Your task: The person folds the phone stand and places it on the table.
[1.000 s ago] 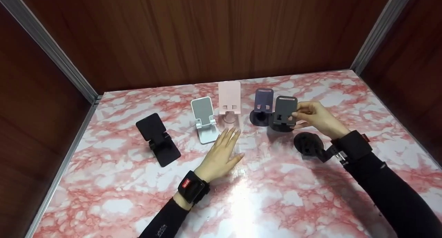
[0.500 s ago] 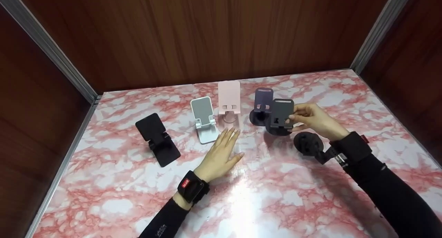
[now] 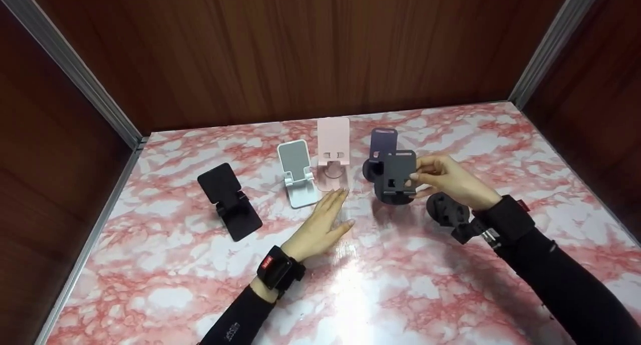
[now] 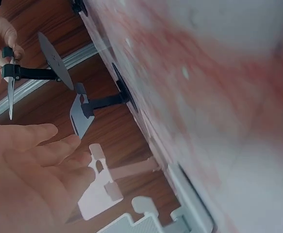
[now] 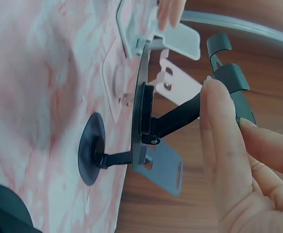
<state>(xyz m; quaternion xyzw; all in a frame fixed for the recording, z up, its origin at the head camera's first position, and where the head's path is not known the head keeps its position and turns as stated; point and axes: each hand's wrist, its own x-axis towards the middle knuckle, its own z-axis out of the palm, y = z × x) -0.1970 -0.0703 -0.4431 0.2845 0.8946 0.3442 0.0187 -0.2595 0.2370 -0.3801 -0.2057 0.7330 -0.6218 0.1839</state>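
Note:
My right hand pinches the edge of a dark grey phone stand between thumb and fingers. In the left wrist view its round base hangs tilted, raised off the table. It overlaps a purple phone stand behind it in the head view; the right wrist view shows that purple stand upright on its round base. My left hand reaches forward with straight, spread fingers and holds nothing. Its fingertips are close to a pink phone stand and a white phone stand with a grey pad.
A black phone stand leans open at the left of the marbled table. Under my right wrist sits a black round-based piece, partly covered by the wrist camera mount. A wooden panel rises along the back.
My right hand has carried the dark grey stand left and toward me, so it now covers part of the purple stand. The left hand has stayed nearly still.

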